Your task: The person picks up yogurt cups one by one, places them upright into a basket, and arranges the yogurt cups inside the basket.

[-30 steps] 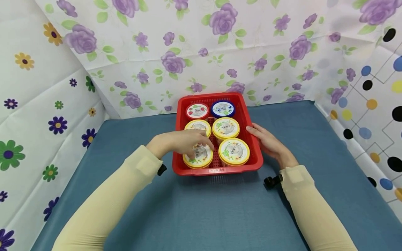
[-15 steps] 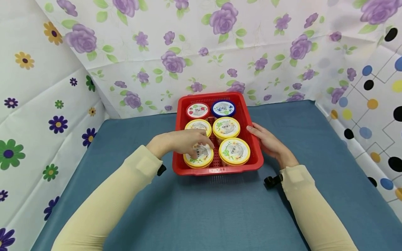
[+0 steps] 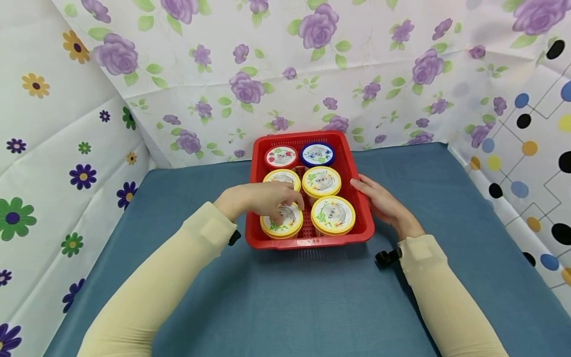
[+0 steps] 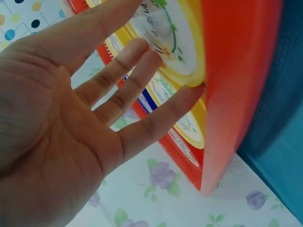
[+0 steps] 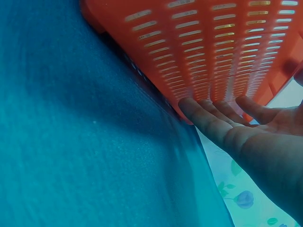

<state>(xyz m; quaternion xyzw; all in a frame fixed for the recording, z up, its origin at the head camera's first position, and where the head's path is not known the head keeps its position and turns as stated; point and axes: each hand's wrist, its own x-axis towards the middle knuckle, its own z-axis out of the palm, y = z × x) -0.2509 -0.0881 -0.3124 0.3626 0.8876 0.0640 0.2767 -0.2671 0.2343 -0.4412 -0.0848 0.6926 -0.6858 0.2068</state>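
Observation:
A red plastic basket (image 3: 312, 243) holds several round lidded tubs in two columns. My left hand (image 3: 260, 198) is over the front-left yellow-lidded tub (image 3: 290, 228), thumb low over its lid and fingers loosely spread. In the left wrist view the little fingertip is right where the lid meets the basket wall (image 4: 232, 94). My right hand (image 3: 384, 204) holds the basket's right side: its thumb lies over the rim, and its fingers (image 5: 206, 118) rest along the slotted outer wall. The left hand partly covers the middle-left yellow-lidded tub (image 3: 282, 176).
Two more yellow-lidded tubs, one at front (image 3: 333, 217) and one behind (image 3: 321, 181), fill the right column. Farther back are a red-lidded tub (image 3: 281, 156) and a blue-lidded tub (image 3: 317, 154). Floral sheeting (image 3: 285, 64) rises behind the blue cloth (image 3: 285, 297).
My left hand and forearm have shifted slightly right, and its thumb has moved a little over the front-left lid. The right hand, basket and tubs stay in place.

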